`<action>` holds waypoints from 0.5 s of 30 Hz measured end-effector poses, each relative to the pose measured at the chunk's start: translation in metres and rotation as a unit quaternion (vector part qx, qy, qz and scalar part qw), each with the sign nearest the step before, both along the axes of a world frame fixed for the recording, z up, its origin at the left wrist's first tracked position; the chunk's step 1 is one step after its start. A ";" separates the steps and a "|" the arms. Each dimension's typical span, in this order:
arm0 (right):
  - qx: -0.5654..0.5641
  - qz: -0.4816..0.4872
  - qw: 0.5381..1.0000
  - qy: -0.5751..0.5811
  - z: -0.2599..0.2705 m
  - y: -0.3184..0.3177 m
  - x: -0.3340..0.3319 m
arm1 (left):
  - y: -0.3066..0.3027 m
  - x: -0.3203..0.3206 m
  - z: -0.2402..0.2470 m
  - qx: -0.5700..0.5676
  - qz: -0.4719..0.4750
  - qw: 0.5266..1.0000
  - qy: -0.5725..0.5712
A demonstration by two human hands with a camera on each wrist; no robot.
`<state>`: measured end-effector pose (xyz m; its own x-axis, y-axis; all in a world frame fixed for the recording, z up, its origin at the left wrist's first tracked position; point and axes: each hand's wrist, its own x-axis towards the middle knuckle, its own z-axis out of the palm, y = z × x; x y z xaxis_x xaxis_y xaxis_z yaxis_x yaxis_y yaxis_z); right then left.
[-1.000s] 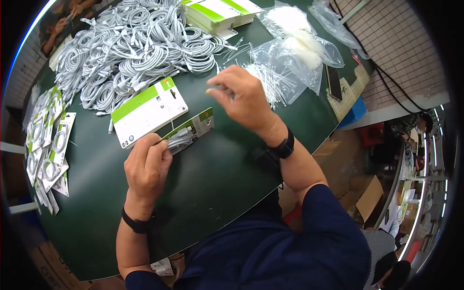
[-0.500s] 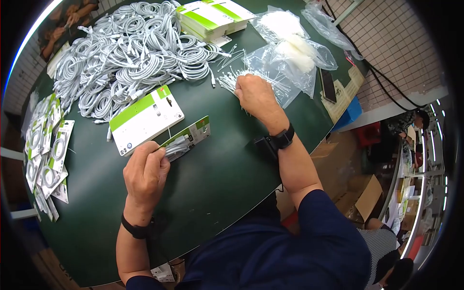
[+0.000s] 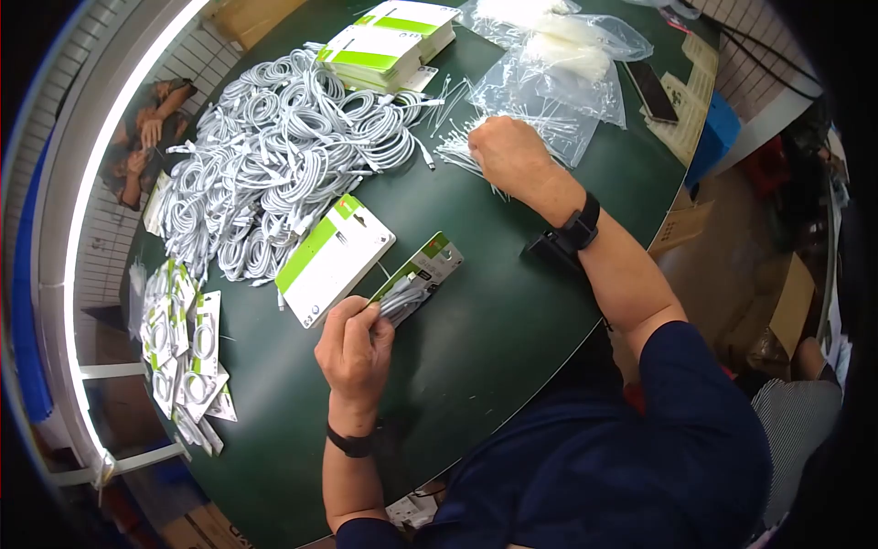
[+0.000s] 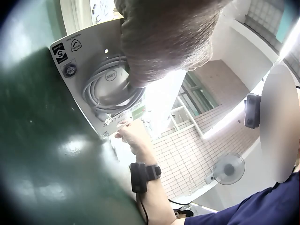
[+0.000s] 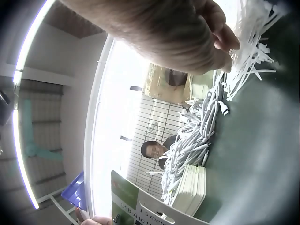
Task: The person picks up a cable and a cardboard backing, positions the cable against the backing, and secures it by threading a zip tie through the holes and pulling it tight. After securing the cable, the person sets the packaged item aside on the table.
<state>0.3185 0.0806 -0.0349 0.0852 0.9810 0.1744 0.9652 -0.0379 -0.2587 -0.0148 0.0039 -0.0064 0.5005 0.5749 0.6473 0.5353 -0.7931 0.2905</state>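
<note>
In the head view my left hand [image 3: 355, 352] grips the lower end of a green-and-white package card [image 3: 441, 259], tilted on edge above the table. A coiled grey USB cable [image 3: 401, 298] lies against that card, and a thin white tie end sticks out behind it. The left wrist view shows the cable coil [image 4: 93, 89] on the card's printed face. My right hand [image 3: 517, 156] is at a pile of white cable ties [image 3: 462, 146], fingers bent. In the right wrist view its fingertips [image 5: 226, 63] are right by the ties; I cannot tell if they pinch one.
A stack of cards [image 3: 338, 261] lies just beyond my left hand. Behind it is a big heap of grey cables [image 3: 283, 165]. Carded cables [image 3: 197, 352] pile up at the left. More card stacks [image 3: 384, 46], bags of ties [image 3: 572, 59] and a phone [image 3: 651, 91] are farther back.
My right hand has gone from the air beside the card out to the cable ties, fingers lowered into the pile. The left hand keeps holding the card. The head view has swung left.
</note>
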 end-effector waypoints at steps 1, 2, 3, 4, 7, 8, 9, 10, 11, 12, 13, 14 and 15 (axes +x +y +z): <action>-0.007 -0.007 1.000 -0.008 0.001 0.000 0.001 | 0.000 0.002 0.000 -0.003 -0.003 1.000 -0.001; -0.014 -0.012 1.000 -0.018 0.000 0.000 0.001 | 0.001 0.004 -0.001 -0.006 -0.004 1.000 -0.005; -0.012 -0.012 1.000 -0.015 -0.001 0.000 0.001 | 0.002 0.005 0.000 -0.010 -0.004 1.000 -0.011; -0.007 -0.017 1.000 -0.013 -0.003 0.000 0.002 | 0.003 0.007 0.001 -0.008 -0.004 1.000 -0.010; 0.003 -0.021 1.000 -0.017 -0.002 0.002 0.003 | 0.007 0.015 0.001 -0.005 -0.018 1.000 -0.006; 0.022 -0.022 0.999 -0.011 -0.001 0.001 0.002 | 0.008 0.017 0.002 -0.006 -0.016 1.000 -0.009; 0.040 -0.023 0.999 -0.007 0.001 -0.001 0.002 | 0.009 0.019 0.002 -0.008 -0.019 1.000 -0.008; 0.058 -0.023 0.998 -0.005 0.003 -0.002 0.002 | 0.009 0.020 0.002 -0.011 -0.021 1.000 -0.008; 0.057 -0.021 0.998 -0.012 0.005 -0.002 0.002 | 0.010 0.022 0.002 -0.014 -0.023 1.000 -0.011; 0.061 -0.020 0.998 -0.002 0.004 -0.002 0.002 | 0.010 0.023 0.002 -0.015 -0.022 0.999 -0.021; 0.066 -0.017 0.998 0.005 0.004 -0.002 0.003 | 0.010 0.022 0.002 -0.009 -0.026 0.999 -0.020; 0.069 -0.014 0.997 0.011 0.004 -0.001 0.005 | 0.011 0.022 0.001 -0.004 -0.031 0.999 -0.021; 0.066 -0.011 0.998 -0.002 0.005 0.000 0.006 | 0.012 0.021 0.001 0.001 -0.035 0.999 -0.021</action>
<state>0.3248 0.0804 -0.0296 0.1062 0.9471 0.3027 0.9655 -0.0254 -0.2590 0.0062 0.0156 -0.0054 0.5116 0.5379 0.6700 0.4650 -0.8290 0.3105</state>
